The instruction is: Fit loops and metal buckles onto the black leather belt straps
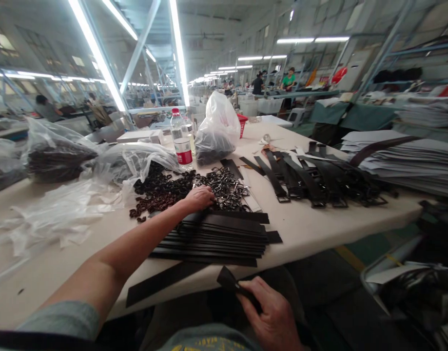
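Plastic bag (221,114) holding dark pieces (211,149); left hand (201,197) beside buckles (229,187).

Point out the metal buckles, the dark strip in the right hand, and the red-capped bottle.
Metal buckles (229,187), head view: middle of the pile.
Dark strip (228,281), head view: its protruding end.
Bottle (182,145), head view: middle of its side.

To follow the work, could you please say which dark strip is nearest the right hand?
The strip held in the right hand; the stacked strips lie on the table.
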Motion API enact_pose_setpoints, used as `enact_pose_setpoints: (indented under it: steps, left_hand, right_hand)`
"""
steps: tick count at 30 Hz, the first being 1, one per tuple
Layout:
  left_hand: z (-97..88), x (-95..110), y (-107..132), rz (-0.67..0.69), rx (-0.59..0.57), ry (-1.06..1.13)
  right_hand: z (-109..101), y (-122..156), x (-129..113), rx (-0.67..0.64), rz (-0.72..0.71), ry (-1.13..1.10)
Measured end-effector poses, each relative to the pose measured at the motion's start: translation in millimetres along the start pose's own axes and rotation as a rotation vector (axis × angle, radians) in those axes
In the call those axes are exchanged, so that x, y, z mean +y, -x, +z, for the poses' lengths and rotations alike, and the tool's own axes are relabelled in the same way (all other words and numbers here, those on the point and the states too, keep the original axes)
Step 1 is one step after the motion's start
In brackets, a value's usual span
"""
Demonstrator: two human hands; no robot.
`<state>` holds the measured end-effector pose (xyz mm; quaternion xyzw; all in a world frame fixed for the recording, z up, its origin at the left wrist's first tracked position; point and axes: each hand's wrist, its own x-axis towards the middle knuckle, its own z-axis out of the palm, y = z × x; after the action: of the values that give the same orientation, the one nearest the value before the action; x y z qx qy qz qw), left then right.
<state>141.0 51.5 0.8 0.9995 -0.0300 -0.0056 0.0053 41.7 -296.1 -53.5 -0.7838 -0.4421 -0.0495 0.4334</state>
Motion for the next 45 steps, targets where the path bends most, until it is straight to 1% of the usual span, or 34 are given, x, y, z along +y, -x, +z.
enact_pose_setpoints:
  steps: [3,6,12,16,19,22,25,28,31,34,38,42,43,45]
  left_hand:
    - [-1.8,-1.2,2.5,-0.002,-0.038,-0.031]
    - [-4.4,-1.5,7.0,-0.031,-0.052,-0.054]
    - [-1.1,12.3,5.6,-0.145,-0.027,-0.066]
    - [2.5,14.7,3.2,-0.227,-0.006,0.013]
    - [-0.4,7.2,3.9,-0.298,0.043,0.129]
    - [-6.7,-3.5,6.7,-0.373,0.136,0.297]
    - [-12.9,-10.2,12.5,-0.439,0.218,0.536]
    - [-18.7,-8.6,24.2,-0.481,0.276,0.805]
    - [-24.4,1.7,43.3,-0.494,0.323,1.048]
    - [-27.3,18.1,67.2,-0.506,0.341,1.268]
    - [-24.6,43.8,99.6,-0.543,0.313,1.495]
    - [-20.8,69.4,124.9,-0.609,0.281,1.814]
    - [-20.0,75.5,129.4,-0.609,0.286,1.851]
    - [-18.4,86.6,136.5,-0.585,0.305,1.831]
  right_hand:
    - [-2.4,0.6,-0.2,0.010,0.027,-0.005]
    - [-1.9,1.8,1.2,0.034,0.032,-0.019]
    - [2.2,4.6,0.9,-0.002,0.065,-0.047]
    - [1.2,7.2,-1.8,0.029,0.073,-0.049]
    - [-2.5,8.7,-1.9,0.045,0.088,-0.061]
    - [-7.4,8.7,-0.5,0.057,0.126,-0.084]
    - [-10.2,7.6,1.4,0.101,0.145,-0.094]
    - [-10.2,6.5,2.7,0.119,0.153,-0.100]
    - [-9.4,5.7,2.0,0.106,0.160,-0.113]
    - [-9.3,4.9,-0.6,0.106,0.154,-0.104]
    - [-9.2,4.5,-5.0,0.075,0.174,-0.090]
    - [-7.4,4.2,-8.6,0.044,0.189,-0.094]
    - [-6.9,4.0,-9.3,0.041,0.190,-0.096]
    - [-6.6,3.3,-10.6,0.031,0.203,-0.103]
